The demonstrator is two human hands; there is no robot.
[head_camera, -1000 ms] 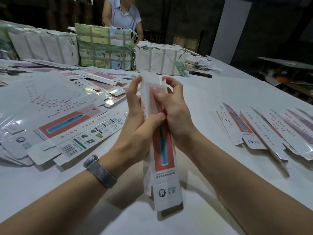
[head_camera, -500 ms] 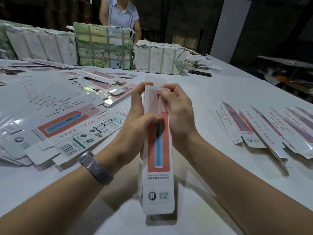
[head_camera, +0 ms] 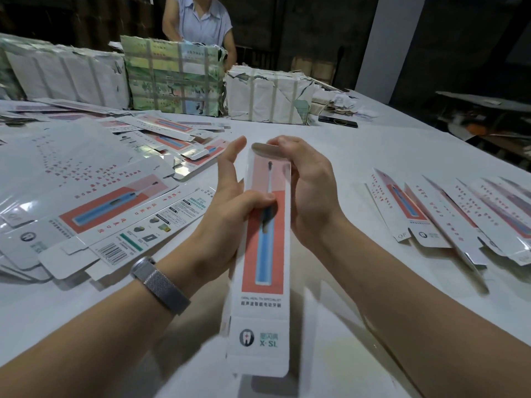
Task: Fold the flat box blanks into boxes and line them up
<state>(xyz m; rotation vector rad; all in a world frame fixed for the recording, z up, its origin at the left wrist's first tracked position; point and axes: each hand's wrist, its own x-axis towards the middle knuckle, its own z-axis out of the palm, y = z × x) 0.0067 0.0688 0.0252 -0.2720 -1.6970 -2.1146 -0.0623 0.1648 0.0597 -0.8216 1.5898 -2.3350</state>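
We hold the box [head_camera: 263,254] lengthwise above the white table [head_camera: 359,173], its printed toothbrush face up and its near flap, with the tooth logo, pointing back toward us. Our left hand [head_camera: 230,208] supports the box's left side: the thumb presses down on the printed face while the other fingers stretch straight along the left edge, slightly spread. Our right hand [head_camera: 307,185] curls round the far right edge of the box, fingertips hooked over the far end flap. To the left of the box lies a loose heap of flat blanks [head_camera: 94,196]; to the right of it a row of finished boxes [head_camera: 448,214] overlaps along the table. Beyond the box, wrapped bundles [head_camera: 172,79] stand on the table, and a person in a pale shirt [head_camera: 201,21] stands behind them.
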